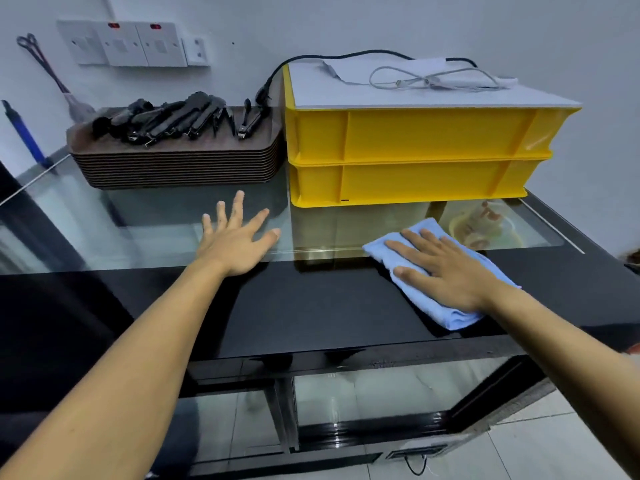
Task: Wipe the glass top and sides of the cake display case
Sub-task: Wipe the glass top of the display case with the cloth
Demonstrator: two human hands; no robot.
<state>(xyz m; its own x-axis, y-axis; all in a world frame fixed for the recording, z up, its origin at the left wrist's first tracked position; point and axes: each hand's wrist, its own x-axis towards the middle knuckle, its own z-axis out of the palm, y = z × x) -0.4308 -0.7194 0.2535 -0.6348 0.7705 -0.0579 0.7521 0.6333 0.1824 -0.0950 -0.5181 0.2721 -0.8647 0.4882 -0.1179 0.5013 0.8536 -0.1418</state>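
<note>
a folded blue cloth [440, 289] is pressed flat under the right hand [446, 271], fingers spread, on the display case's glass top [156, 230]; the left hand [235, 237] is laid open beside it.

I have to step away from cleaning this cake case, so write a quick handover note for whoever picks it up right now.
Right hand: pressed flat on the folded blue cloth, which lies at the right front of the glass top, partly over the black border.
Left hand: empty, fingers spread, palm resting on the top left of centre.
On the back of the top: a stack of brown trays carrying black tongs, and two stacked yellow crates.
Done: cannot tell how much has been wiped.
Left: glass under the trays and crates is covered, so they likely need shifting; the front glass panels appear still to be wiped.
</note>
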